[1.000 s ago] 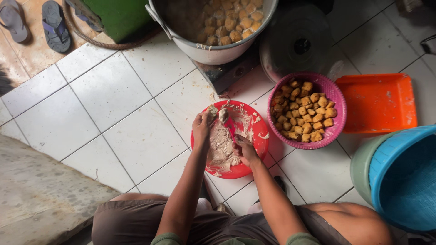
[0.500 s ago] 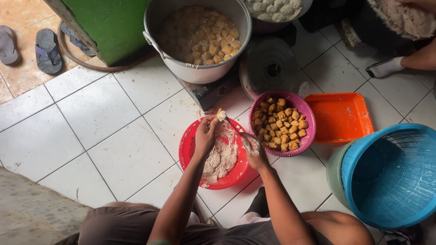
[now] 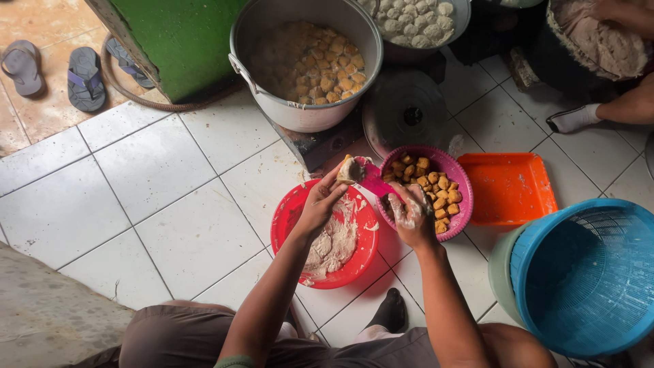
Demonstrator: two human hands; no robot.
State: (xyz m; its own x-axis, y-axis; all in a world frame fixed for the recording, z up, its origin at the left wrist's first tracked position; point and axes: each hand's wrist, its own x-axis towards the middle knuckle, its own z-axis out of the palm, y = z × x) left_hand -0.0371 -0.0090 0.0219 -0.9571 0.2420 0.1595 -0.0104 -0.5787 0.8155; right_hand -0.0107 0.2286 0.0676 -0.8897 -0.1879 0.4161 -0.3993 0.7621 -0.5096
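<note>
Red bowl w/ paste, pink bowl w/ fried cubes

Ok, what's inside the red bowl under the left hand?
The red bowl holds pale, sticky paste, smeared up its far side. The left hand and forearm cover part of it, so whatever lies beneath them can't be seen.

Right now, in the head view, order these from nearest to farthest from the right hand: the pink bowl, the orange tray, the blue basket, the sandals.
From the right hand:
1. Pink bowl, touching, the hand rests over its near rim.
2. Orange tray, just right of the bowl.
3. Blue basket, lower right corner.
4. Sandals, far upper left, off the tiles.
</note>
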